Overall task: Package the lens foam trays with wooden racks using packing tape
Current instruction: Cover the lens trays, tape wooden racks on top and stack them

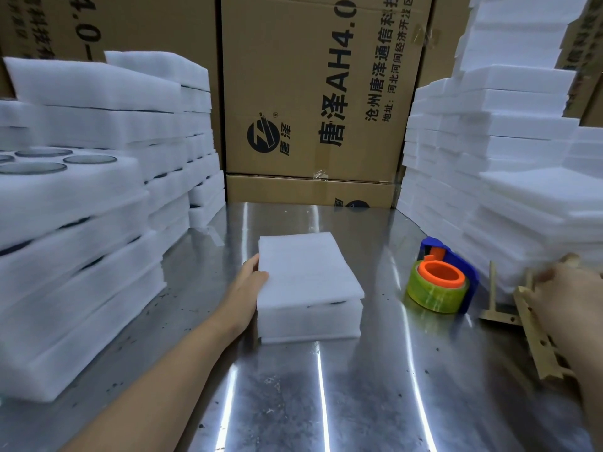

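A small stack of foam trays (310, 272) sits in the middle of the steel table (326, 402), and everything else is arranged around it. The left hand (251, 282) lies against the stack's left side, fingers stretched fairly flat along the foam and thumb resting on the top edge. It looks to me like a steadying press that keeps the layers square, not a lift.

Well to the right of the stack, the right hand (564, 298) is on a wooden rack (535, 340) at the table's edge. Its fingers seem curled round the rack's upper end, though the hand is blurred, so the grip is my reading and not a clear sight. A second wooden piece (493, 288) stands just beyond it. I take it the rack is meant to go against the stack.

Between the stack and the racks, the tape dispenser (440, 282) lies on its side, untouched, within easy reach for the wrapping.

Left of the stack rise piles of loaded foam (81, 207), with round lenses (89, 159) showing in one open tray. To the right are plain foam sheets (505, 141), and cardboard boxes (310, 93) stand behind.
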